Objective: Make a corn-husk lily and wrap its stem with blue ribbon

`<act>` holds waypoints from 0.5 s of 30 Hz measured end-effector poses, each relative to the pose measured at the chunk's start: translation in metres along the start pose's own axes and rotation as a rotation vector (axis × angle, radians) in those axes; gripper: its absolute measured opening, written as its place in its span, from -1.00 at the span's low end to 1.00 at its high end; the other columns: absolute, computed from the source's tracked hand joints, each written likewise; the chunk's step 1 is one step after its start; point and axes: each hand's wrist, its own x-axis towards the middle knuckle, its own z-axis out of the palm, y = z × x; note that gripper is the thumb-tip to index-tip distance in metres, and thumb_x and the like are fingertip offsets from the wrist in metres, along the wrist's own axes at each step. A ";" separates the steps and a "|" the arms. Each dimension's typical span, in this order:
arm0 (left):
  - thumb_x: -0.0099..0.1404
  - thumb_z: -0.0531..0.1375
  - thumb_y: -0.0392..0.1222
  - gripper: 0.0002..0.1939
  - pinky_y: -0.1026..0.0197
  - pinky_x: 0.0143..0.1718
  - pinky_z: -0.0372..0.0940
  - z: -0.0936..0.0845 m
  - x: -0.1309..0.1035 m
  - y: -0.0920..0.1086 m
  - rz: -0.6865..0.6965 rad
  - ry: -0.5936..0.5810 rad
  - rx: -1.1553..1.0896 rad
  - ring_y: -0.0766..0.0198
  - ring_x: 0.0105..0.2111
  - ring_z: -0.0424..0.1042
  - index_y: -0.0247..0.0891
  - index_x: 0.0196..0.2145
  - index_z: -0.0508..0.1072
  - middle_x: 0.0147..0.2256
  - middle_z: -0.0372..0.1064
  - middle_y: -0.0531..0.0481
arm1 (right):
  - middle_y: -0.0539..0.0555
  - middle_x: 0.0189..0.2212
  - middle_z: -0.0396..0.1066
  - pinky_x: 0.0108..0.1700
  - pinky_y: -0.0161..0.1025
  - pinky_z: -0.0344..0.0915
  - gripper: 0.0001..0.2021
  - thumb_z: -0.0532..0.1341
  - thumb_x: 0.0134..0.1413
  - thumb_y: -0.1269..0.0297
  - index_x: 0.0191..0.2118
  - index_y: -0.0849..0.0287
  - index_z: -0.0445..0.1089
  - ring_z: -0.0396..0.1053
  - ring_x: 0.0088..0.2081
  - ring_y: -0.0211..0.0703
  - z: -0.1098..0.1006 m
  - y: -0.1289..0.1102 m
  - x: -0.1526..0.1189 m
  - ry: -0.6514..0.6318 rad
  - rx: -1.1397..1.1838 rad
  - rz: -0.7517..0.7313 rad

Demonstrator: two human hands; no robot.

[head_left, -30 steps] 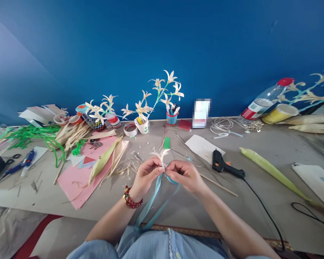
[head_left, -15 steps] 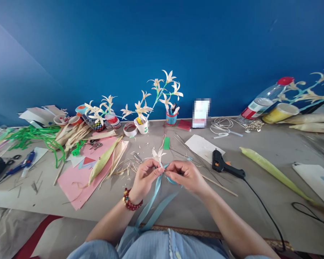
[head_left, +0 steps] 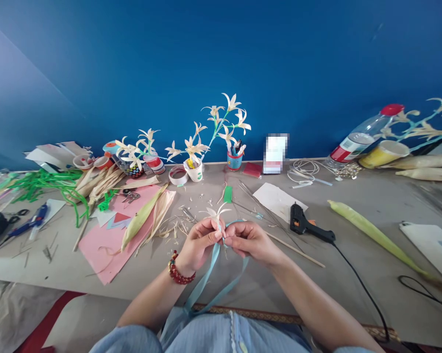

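Since half a second ago, the small white flower (head_left: pixel 217 213) is turning in your grip, its petals now fanning more sideways, and the light-blue ribbon (head_left: pixel 202 284) is shifting: one stretch is arching along the top of your right hand (head_left: pixel 252 239), and the tail below it is drooping in a curve instead of running straight. Your left hand (head_left: pixel 200 241) is pinching thumb and fingers together on the flower's stem (head_left: pixel 221 229), just under the petals. Your right thumb and forefinger are closing on the ribbon beside that stem; you are covering the spot, so whether they are also gripping the stem is impossible to tell. The flower is standing up between your two hands, above the table (head_left: pixel 272 299), and the ribbon is trailing down toward your shirt (head_left: pixel 206 333). Beyond your fingertips a green block (head_left: pixel 227 194) is lying near pale husk scraps (head_left: pixel 174 230). To your right, a wooden stick (head_left: pixel 296 250) and a black glue gun (head_left: pixel 305 221) are resting; to your left, a green husk (head_left: pixel 142 221) is lying across pink sheets (head_left: pixel 99 252).
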 end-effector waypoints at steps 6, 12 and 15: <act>0.10 0.38 -0.12 -0.78 0.28 -0.36 0.17 -0.001 0.000 -0.001 0.001 -0.003 -0.020 0.36 -0.43 0.24 -0.30 -0.47 0.47 -0.44 0.27 0.04 | -0.15 -0.69 0.15 -0.60 -0.38 -0.04 -0.67 0.33 0.06 0.07 -0.51 0.19 0.30 0.04 -0.67 -0.42 0.001 0.001 -0.001 0.021 -0.078 -0.105; 0.13 0.37 -0.17 -0.84 0.26 -0.25 0.20 -0.001 0.001 -0.003 0.119 0.136 0.193 0.30 -0.34 0.30 -0.27 -0.39 0.49 -0.38 0.35 0.01 | -0.11 -0.70 0.18 -0.58 -0.36 -0.01 -0.71 0.23 0.16 0.12 -0.49 0.19 0.32 0.06 -0.65 -0.37 0.005 -0.001 -0.003 0.211 -0.413 -0.182; 0.15 0.35 -0.17 -0.85 0.27 -0.24 0.19 -0.002 0.000 -0.003 0.153 0.190 0.277 0.30 -0.33 0.29 -0.27 -0.42 0.47 -0.40 0.32 0.02 | -0.09 -0.70 0.21 -0.57 -0.37 0.02 -0.72 0.20 0.17 0.20 -0.51 0.19 0.32 0.09 -0.64 -0.36 0.007 -0.004 -0.004 0.274 -0.573 -0.210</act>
